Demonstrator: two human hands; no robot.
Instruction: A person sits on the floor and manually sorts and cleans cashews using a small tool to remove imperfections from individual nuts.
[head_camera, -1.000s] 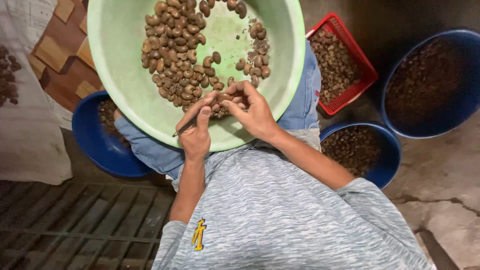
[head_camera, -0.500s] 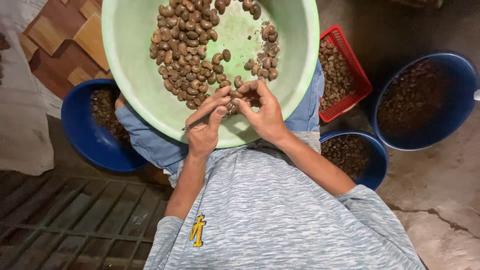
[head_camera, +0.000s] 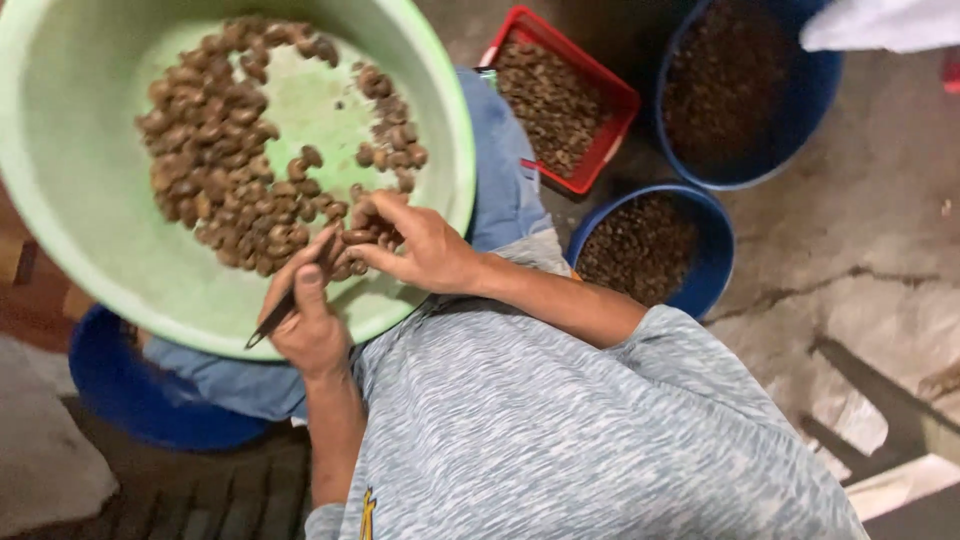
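A wide pale green basin (head_camera: 60, 230) rests on my lap with several brown nuts (head_camera: 230, 170) heaped inside. My left hand (head_camera: 305, 325) sits at the basin's near rim, gripping a thin dark tool (head_camera: 278, 315) whose tip points toward the nuts. My right hand (head_camera: 425, 250) is just to its right, pinching a single brown nut (head_camera: 360, 237) between thumb and fingers. The tool's tip meets that nut. Both forearms come up from my grey mottled shirt (head_camera: 560, 440).
A red plastic basket (head_camera: 612, 98) of brown pieces stands beyond my knee. Two blue tubs with dark contents, one small (head_camera: 712, 280) and one large (head_camera: 810, 120), sit on cracked concrete at right. Another blue tub (head_camera: 130, 400) lies under the basin at left.
The view has swung, so the basin now sits further left and the tubs show more at right. Both hands stay together at the basin's near rim, still working one nut.
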